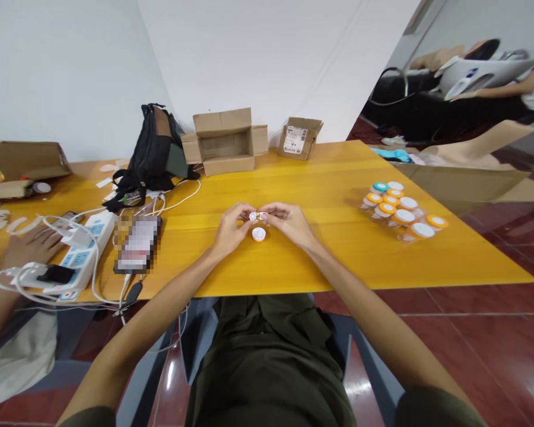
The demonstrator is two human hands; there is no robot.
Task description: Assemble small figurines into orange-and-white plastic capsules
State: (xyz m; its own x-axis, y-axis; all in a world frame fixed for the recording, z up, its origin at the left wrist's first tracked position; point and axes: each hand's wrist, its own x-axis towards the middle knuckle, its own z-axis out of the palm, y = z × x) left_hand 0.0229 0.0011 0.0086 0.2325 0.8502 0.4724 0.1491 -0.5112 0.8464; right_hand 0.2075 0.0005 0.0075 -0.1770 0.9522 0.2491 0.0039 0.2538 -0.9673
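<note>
Both my hands meet over the middle of the yellow table (329, 190). My left hand (231, 228) and my right hand (289, 222) pinch a small clear object with a white part (257, 216) between their fingertips. It is too small to name for certain. Just below it on the table lies a small round white cap with an orange rim (258, 234), between the two hands. A cluster of several small clear jars with orange, white and teal lids (400, 210) stands to the right of my right hand.
A phone (137, 244), a white power strip (86, 252) with cables and a black backpack (153, 155) lie at left. Another person's hand (33, 244) rests at the left edge. Open cardboard boxes (225, 142) stand at the back. People sit far right.
</note>
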